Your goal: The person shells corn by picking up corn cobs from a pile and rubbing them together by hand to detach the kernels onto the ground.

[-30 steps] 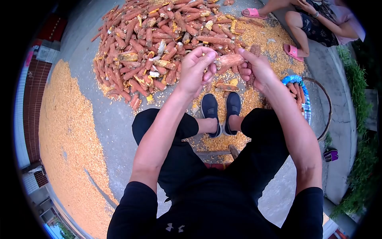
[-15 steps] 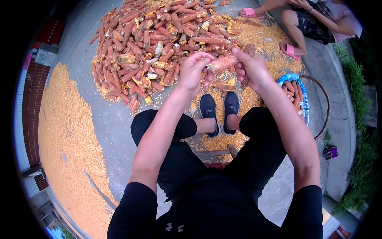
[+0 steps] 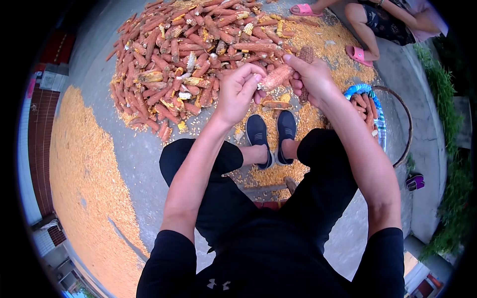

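A reddish corn cob (image 3: 276, 77), mostly bare of kernels, is held between my two hands above my shoes. My left hand (image 3: 240, 92) closes on its left end, thumb and fingers pinched around the pale tip. On the other end my right hand (image 3: 313, 79) has its thumb laid along the top and its fingers curled below. A second, darker bare cob (image 3: 306, 53) sticks up behind the right thumb and shows again under the palm, so it also seems to be in that hand. Below lie a few cob pieces with yellow kernels (image 3: 278, 104).
A large heap of cobs (image 3: 174, 64) lies ahead, and loose kernels (image 3: 338, 39) cover the ground. A wide kernel spread (image 3: 89, 188) is at left. At right stands a handled basket (image 3: 381, 121) with cobs inside. Another person (image 3: 362, 30) in pink slippers sits at upper right.
The view has shifted slightly. My left hand has turned a little, its fingers now closer around the cob's end, and the cob tilts more. Both hands keep hold.
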`<state>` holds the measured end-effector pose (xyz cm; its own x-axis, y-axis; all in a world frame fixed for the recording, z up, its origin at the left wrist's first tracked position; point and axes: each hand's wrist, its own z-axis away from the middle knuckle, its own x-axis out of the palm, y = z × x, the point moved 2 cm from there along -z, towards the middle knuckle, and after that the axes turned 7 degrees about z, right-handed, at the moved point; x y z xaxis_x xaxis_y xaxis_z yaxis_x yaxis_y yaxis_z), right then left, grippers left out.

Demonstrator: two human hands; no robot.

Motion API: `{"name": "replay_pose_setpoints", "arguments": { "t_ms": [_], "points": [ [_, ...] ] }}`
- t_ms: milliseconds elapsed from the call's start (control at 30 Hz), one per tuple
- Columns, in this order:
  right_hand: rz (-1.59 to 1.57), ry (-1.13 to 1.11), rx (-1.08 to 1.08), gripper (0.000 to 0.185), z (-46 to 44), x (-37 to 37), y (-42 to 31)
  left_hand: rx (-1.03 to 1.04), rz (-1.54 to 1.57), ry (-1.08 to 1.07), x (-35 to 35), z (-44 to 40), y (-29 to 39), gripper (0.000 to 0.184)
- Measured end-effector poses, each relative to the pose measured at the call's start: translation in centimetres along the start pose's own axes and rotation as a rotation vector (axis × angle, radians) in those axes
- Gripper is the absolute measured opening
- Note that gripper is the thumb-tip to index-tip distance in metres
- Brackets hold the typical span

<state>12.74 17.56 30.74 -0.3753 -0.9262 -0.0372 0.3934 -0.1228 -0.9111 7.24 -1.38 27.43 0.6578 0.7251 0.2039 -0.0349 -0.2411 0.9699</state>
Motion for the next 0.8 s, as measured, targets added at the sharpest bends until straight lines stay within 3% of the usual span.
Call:
{"name": "replay_pose_setpoints", "arguments": {
  "t_ms": [100, 200, 333, 433, 467, 533, 667, 800],
  "points": [
    [-0.01, -0.003, -0.012, 0.035, 0.1, 0.3, -0.2, -0.07, 0.02, 0.017, 0.4, 0.0, -0.8, 0.019],
    [0.021, 0.002, 0.017, 0.035, 0.4, 0.4, -0.3, -0.123, 0.09, 0.188, -1.1, -1.0, -0.7, 0.019],
    [0.011, -0.024, 0.053, 0.035, 0.3, 0.5, 0.1, -0.156, -0.052, 0.015, 0.5, 0.0, 0.9, 0.029],
    [-0.161, -0.108, 0.092, 0.031, 0.5, 0.7, 0.0, 0.057, -0.403, -0.057, 1.5, -0.2, -0.2, 0.033],
    [-0.192, -0.14, 0.084, 0.03, 0.4, 0.6, 0.0, -0.052, -0.147, -0.048, 1.6, 0.2, -0.4, 0.032],
    [-0.255, -0.201, 0.064, 0.028, 0.4, 0.1, -0.1, -0.026, -0.231, 0.001, 1.1, 0.2, 0.0, 0.032],
    [-0.237, -0.211, 0.005, 0.024, 0.9, 0.3, -0.8, 0.185, -0.414, 0.093, 0.8, 0.1, -0.9, 0.031],
    [-0.027, -0.144, -0.109, 0.023, 1.0, 1.1, -0.8, 0.144, -0.62, 0.112, 1.4, 0.4, 0.8, 0.033]
  ]
}}
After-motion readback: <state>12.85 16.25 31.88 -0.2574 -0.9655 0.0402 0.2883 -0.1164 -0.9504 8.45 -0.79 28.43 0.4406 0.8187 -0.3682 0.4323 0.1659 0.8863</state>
